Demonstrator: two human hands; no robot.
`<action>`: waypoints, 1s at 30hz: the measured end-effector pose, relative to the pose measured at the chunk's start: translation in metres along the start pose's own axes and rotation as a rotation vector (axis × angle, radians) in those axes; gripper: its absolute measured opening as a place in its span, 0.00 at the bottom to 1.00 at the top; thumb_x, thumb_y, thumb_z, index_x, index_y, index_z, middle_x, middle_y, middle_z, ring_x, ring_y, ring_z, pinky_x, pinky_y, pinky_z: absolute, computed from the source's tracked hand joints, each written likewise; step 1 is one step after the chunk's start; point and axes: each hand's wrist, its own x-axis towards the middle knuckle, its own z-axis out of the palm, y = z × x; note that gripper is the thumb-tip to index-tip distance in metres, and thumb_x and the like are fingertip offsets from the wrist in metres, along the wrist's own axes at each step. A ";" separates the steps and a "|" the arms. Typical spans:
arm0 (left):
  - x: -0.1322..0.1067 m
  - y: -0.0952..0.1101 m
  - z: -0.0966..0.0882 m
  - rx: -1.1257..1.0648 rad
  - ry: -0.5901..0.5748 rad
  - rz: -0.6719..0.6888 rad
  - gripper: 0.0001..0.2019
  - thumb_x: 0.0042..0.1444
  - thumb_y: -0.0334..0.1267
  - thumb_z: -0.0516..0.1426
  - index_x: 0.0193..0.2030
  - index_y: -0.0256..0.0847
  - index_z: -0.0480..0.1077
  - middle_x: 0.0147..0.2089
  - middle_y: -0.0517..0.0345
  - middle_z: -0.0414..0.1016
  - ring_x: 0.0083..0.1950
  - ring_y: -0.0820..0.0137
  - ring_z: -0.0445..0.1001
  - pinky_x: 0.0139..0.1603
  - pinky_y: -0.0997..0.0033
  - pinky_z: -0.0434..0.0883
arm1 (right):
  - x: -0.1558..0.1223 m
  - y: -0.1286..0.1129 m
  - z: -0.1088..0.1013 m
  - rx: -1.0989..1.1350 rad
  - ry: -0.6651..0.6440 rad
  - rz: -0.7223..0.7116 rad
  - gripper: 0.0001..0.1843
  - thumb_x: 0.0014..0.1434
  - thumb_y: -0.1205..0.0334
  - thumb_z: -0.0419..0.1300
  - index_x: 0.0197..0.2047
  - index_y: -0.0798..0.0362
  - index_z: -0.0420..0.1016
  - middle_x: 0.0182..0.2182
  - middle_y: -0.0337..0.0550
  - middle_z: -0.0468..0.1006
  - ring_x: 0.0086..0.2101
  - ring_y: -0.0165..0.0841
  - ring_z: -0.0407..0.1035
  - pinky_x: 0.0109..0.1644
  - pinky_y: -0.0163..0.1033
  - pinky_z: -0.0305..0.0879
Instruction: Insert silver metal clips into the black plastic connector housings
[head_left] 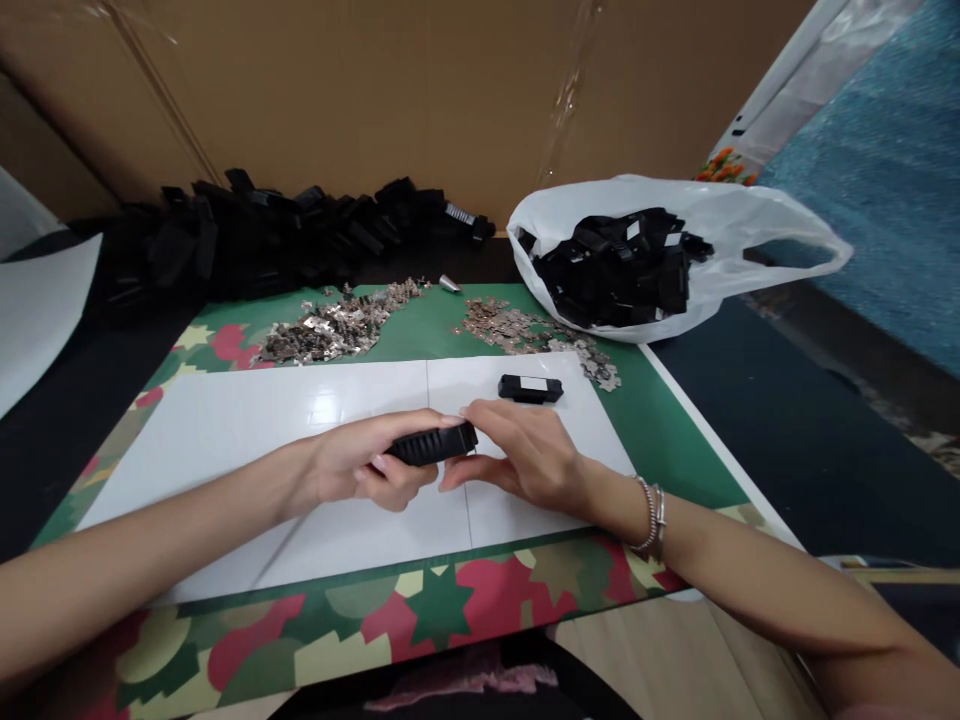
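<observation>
My left hand (382, 465) is wrapped around a black plastic housing (429, 446) with ribbed sides, held above the white sheet (225, 470). My right hand (529, 455) is curled at the housing's right end, with the index fingertip at its upper edge and the thumb below. A thin, light sliver shows at that end, too small to name. A second black housing (530, 388) with a white label lies on the sheet just beyond my right hand.
Behind the sheet lie a pile of small silvery metal parts (330, 330) and one of flat coppery and silver pieces (517, 325). A white plastic bag (727, 290) holds several black housings. More black parts (300, 225) are heaped along the cardboard wall (375, 90).
</observation>
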 end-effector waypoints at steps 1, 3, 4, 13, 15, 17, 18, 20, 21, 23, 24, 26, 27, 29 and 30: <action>0.001 -0.001 0.001 -0.010 -0.002 0.006 0.21 0.52 0.53 0.53 0.22 0.36 0.67 0.09 0.70 0.41 0.09 0.82 0.37 0.08 0.80 0.38 | 0.000 0.000 0.000 -0.002 -0.008 -0.006 0.23 0.58 0.54 0.58 0.49 0.63 0.61 0.29 0.47 0.76 0.29 0.32 0.72 0.29 0.35 0.69; 0.002 -0.003 0.001 -0.036 -0.006 0.012 0.21 0.52 0.53 0.53 0.22 0.36 0.66 0.09 0.70 0.42 0.09 0.82 0.37 0.08 0.80 0.38 | 0.000 0.000 0.000 -0.017 -0.024 -0.026 0.24 0.58 0.55 0.58 0.49 0.66 0.61 0.29 0.50 0.75 0.28 0.33 0.72 0.27 0.36 0.68; 0.002 -0.004 0.001 -0.054 -0.010 0.013 0.21 0.52 0.53 0.53 0.22 0.36 0.67 0.08 0.70 0.43 0.09 0.82 0.37 0.08 0.80 0.38 | 0.000 0.000 0.000 -0.029 -0.027 -0.040 0.24 0.59 0.55 0.58 0.49 0.66 0.61 0.29 0.51 0.75 0.28 0.34 0.72 0.27 0.36 0.67; 0.001 -0.009 0.004 -0.242 -0.066 0.120 0.16 0.51 0.49 0.56 0.25 0.35 0.67 0.09 0.72 0.45 0.08 0.84 0.39 0.09 0.84 0.45 | -0.001 0.008 0.005 -0.237 0.061 -0.180 0.13 0.63 0.62 0.52 0.48 0.58 0.60 0.35 0.51 0.77 0.34 0.34 0.73 0.28 0.36 0.71; 0.000 -0.009 0.004 -0.253 -0.082 0.135 0.15 0.52 0.48 0.55 0.27 0.36 0.68 0.09 0.72 0.44 0.08 0.84 0.39 0.10 0.85 0.48 | -0.001 0.010 0.006 -0.255 0.074 -0.226 0.10 0.62 0.67 0.51 0.47 0.56 0.59 0.36 0.51 0.77 0.37 0.34 0.73 0.29 0.37 0.71; 0.000 -0.009 0.003 -0.256 -0.097 0.146 0.15 0.53 0.48 0.54 0.28 0.36 0.68 0.10 0.73 0.44 0.08 0.84 0.39 0.10 0.85 0.50 | 0.000 0.011 0.004 -0.262 0.077 -0.261 0.08 0.60 0.70 0.50 0.45 0.57 0.58 0.35 0.52 0.77 0.37 0.35 0.72 0.29 0.37 0.71; 0.000 -0.009 0.003 -0.258 -0.104 0.149 0.15 0.53 0.48 0.54 0.28 0.37 0.68 0.10 0.73 0.44 0.08 0.84 0.39 0.11 0.85 0.50 | 0.002 0.011 0.003 -0.266 0.076 -0.276 0.07 0.60 0.72 0.49 0.43 0.57 0.59 0.33 0.52 0.77 0.35 0.35 0.72 0.28 0.37 0.71; 0.000 -0.010 0.003 -0.262 -0.118 0.149 0.14 0.53 0.47 0.54 0.28 0.37 0.67 0.10 0.73 0.44 0.09 0.83 0.38 0.11 0.84 0.49 | 0.007 0.011 -0.001 -0.280 0.060 -0.311 0.05 0.60 0.73 0.48 0.39 0.56 0.59 0.30 0.51 0.77 0.31 0.33 0.71 0.27 0.37 0.70; 0.000 -0.010 0.003 -0.262 -0.124 0.146 0.14 0.54 0.47 0.54 0.28 0.37 0.67 0.10 0.73 0.44 0.09 0.83 0.38 0.10 0.84 0.48 | 0.009 0.011 -0.003 -0.287 0.053 -0.333 0.05 0.59 0.73 0.48 0.37 0.55 0.59 0.28 0.50 0.76 0.29 0.33 0.70 0.27 0.36 0.69; 0.000 -0.009 0.003 -0.259 -0.128 0.132 0.13 0.53 0.47 0.53 0.28 0.38 0.67 0.10 0.73 0.44 0.08 0.82 0.37 0.09 0.83 0.45 | 0.014 0.011 -0.006 -0.299 0.047 -0.375 0.07 0.59 0.74 0.48 0.32 0.54 0.58 0.25 0.49 0.76 0.25 0.31 0.68 0.25 0.35 0.67; 0.000 -0.009 0.004 -0.257 -0.121 0.124 0.13 0.53 0.46 0.53 0.28 0.38 0.67 0.10 0.72 0.44 0.08 0.82 0.37 0.09 0.82 0.44 | 0.016 0.011 -0.007 -0.304 0.048 -0.387 0.08 0.58 0.75 0.48 0.31 0.53 0.57 0.24 0.49 0.75 0.24 0.30 0.67 0.24 0.35 0.66; 0.000 -0.008 0.003 -0.245 -0.111 0.101 0.13 0.53 0.46 0.53 0.27 0.38 0.66 0.09 0.72 0.44 0.08 0.81 0.37 0.09 0.81 0.43 | 0.019 0.011 -0.008 -0.313 0.063 -0.406 0.10 0.57 0.76 0.48 0.29 0.52 0.55 0.22 0.48 0.75 0.22 0.29 0.64 0.21 0.33 0.63; 0.001 -0.008 0.002 -0.238 -0.112 0.092 0.12 0.52 0.45 0.53 0.27 0.38 0.66 0.09 0.72 0.44 0.08 0.81 0.37 0.08 0.81 0.44 | 0.019 0.011 -0.008 -0.313 0.071 -0.411 0.11 0.57 0.76 0.48 0.29 0.51 0.54 0.22 0.48 0.74 0.22 0.29 0.63 0.20 0.33 0.62; 0.001 -0.008 0.000 -0.225 -0.127 0.080 0.12 0.52 0.45 0.53 0.28 0.38 0.66 0.09 0.72 0.45 0.07 0.81 0.38 0.08 0.81 0.44 | 0.020 0.010 -0.009 -0.301 0.079 -0.419 0.12 0.56 0.77 0.48 0.28 0.51 0.53 0.21 0.47 0.74 0.21 0.29 0.62 0.19 0.32 0.59; 0.001 -0.008 -0.001 -0.219 -0.139 0.075 0.12 0.53 0.46 0.53 0.28 0.38 0.66 0.09 0.72 0.45 0.07 0.81 0.38 0.08 0.81 0.44 | 0.020 0.010 -0.009 -0.285 0.077 -0.419 0.12 0.56 0.77 0.48 0.28 0.51 0.53 0.21 0.48 0.74 0.21 0.29 0.61 0.19 0.32 0.59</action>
